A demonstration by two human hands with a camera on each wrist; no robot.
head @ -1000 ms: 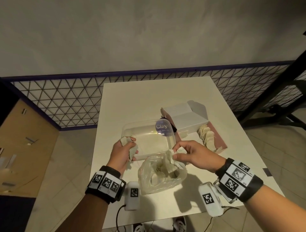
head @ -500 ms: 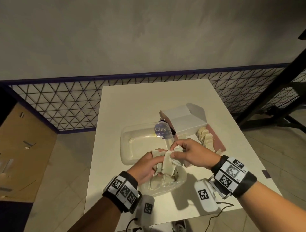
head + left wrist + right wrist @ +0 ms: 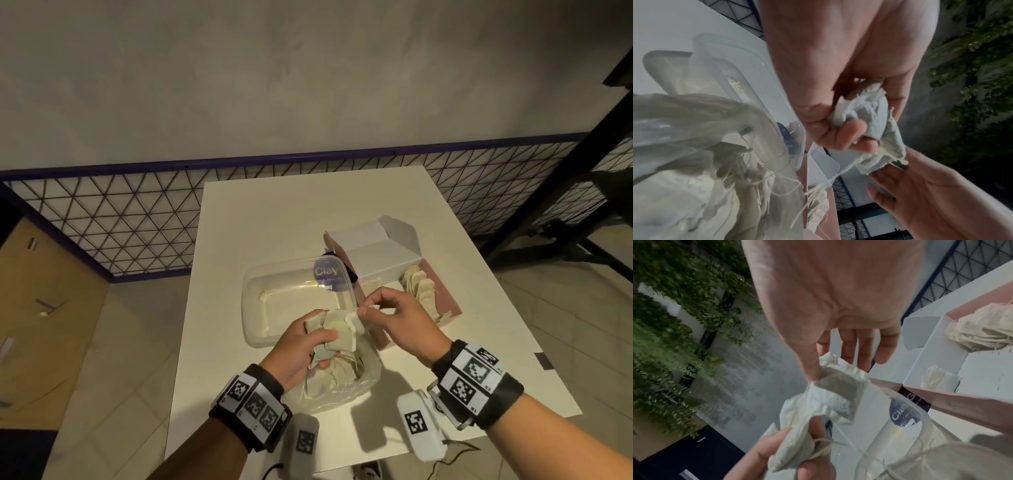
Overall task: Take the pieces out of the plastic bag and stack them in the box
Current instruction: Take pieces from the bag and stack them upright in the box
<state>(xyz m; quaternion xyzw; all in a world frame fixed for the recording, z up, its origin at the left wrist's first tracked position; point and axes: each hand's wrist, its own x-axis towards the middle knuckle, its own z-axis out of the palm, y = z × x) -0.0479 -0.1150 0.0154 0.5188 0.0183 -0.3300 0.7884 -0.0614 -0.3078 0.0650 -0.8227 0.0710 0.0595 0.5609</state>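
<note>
So your left hand (image 3: 298, 346) is clenched round a bunch of cream pieces (image 3: 337, 330) just above the plastic bag (image 3: 346, 383), which sits on the white table (image 3: 260, 212). Your right hand (image 3: 399, 317) pinches the edge of one piece in that bunch. More pieces stand in the pink box (image 3: 442, 291), right beside the clear container (image 3: 294, 298).
</note>
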